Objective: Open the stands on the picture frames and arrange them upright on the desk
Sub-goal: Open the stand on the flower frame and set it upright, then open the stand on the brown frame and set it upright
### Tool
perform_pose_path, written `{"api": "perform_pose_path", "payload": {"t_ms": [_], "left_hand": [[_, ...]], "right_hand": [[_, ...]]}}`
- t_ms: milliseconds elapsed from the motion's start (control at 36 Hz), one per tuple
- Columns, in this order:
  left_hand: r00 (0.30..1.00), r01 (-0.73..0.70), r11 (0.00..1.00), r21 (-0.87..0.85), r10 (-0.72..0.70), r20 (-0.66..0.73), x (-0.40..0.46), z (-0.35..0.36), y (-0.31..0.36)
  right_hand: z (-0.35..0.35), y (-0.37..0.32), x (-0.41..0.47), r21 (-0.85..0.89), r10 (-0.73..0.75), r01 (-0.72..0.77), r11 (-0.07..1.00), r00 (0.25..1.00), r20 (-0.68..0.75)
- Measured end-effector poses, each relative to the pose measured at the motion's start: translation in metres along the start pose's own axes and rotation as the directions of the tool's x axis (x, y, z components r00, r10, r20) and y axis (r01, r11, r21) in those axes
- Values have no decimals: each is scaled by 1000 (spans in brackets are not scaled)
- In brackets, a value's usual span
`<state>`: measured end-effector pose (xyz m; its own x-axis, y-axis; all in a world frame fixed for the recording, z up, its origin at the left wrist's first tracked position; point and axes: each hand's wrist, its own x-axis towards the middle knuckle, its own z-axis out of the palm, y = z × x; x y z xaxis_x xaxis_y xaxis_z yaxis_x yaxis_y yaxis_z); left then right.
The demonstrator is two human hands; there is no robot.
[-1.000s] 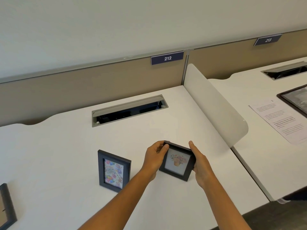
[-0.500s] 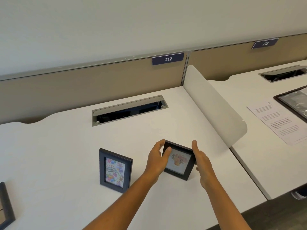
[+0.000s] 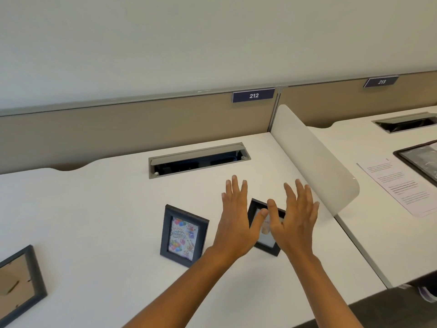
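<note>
The small black frame [image 3: 266, 237] is standing upright toward the desk's [image 3: 94, 209] right edge, beside the birthday-card frame [image 3: 183, 235], apparently propped on its opened stand. Both hands are hovering over it, empty: the left hand [image 3: 236, 223] and right hand [image 3: 295, 221] are spreading flat, fingers splayed, gripping nothing. A third frame [image 3: 19, 282] is lying face-down at the left edge, likely next.

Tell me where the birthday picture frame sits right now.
In the head view the birthday frame stands upright on the white desk, left of centre, just left of the left hand and nearer than the cable slot.
</note>
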<state>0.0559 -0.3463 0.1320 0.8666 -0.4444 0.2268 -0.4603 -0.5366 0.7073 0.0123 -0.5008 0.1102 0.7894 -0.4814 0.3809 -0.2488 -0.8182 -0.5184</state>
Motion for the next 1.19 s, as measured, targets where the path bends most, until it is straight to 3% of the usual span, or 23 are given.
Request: {"api": "perform_pose_path", "payload": {"t_ms": [194, 417, 694, 1056, 1194], "left_hand": [[997, 46, 982, 183, -34, -69, -15, -59, -34], [975, 175, 966, 191, -144, -168, -50, -137, -103], [905, 362, 912, 193, -294, -307, -126, -218, -189], [764, 570, 817, 83, -490, -420, -235, -284, -286], [660, 670, 743, -7, -599, -453, -283, -306, -318]], "right_hand": [[14, -56, -4, 7, -134, 134, 991, 991, 7], [44, -136, -33, 50, -243, 239, 970, 966, 91], [94, -237, -72, 203, -430, 392, 897, 880, 201], [188, -341, -153, 358, -628, 519, 776, 684, 370], [220, -369, -188, 413, -631, 477, 776, 581, 514]]}}
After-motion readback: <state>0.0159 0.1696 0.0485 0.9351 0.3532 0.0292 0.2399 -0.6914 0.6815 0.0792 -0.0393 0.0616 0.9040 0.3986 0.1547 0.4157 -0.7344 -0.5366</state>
